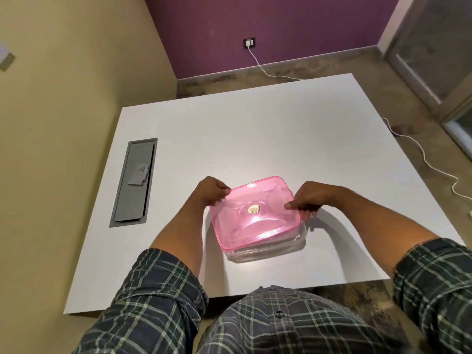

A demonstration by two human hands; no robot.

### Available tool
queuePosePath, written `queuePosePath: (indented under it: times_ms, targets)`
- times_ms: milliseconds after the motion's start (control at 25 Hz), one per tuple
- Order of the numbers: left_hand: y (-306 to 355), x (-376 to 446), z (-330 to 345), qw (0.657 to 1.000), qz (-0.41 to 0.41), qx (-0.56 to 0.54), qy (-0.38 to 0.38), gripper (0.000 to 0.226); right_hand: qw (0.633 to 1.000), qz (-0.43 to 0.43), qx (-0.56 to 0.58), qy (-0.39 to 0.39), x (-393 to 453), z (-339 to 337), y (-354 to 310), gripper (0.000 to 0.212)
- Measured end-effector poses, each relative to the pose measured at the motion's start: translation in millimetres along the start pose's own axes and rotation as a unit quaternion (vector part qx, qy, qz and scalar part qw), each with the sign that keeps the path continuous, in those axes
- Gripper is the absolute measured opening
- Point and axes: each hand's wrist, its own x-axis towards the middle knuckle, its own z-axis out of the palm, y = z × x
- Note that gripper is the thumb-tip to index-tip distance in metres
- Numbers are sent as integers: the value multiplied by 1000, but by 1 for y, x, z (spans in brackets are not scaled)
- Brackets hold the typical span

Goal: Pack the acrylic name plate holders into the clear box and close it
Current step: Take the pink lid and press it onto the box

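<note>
A clear box (270,251) stands on the white table (255,139) near its front edge. A translucent pink lid (255,213) with a small gold sticker at its centre covers the top of the box. My left hand (212,191) grips the lid's left edge with curled fingers. My right hand (309,200) grips the lid's right edge, thumb on top and fingers round the rim. What is inside the box is too blurred to tell through the lid and walls.
A grey cable hatch (134,182) is set into the table at the left, with a small white card on it. A white cable (419,152) runs along the floor past the table's right edge from a wall socket (249,43).
</note>
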Motion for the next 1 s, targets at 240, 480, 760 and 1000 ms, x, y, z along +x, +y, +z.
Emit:
queuePosePath:
  times_ms: [240, 480, 760, 1000]
  targets:
    - [2, 1, 17, 988, 47, 146, 23, 13, 996, 57, -42, -46, -3, 8, 14, 60]
    - [-1, -2, 27, 986, 41, 154, 40, 26, 988, 96, -98, -68, -3, 6, 12, 54]
    - [-2, -7, 32, 985, 20, 152, 74, 53, 985, 108, -111, -74, -2, 2, 17, 45]
    - [-9, 2, 18, 997, -38, 54, 39, 14, 976, 131, -131, -114, -4, 10, 21, 54]
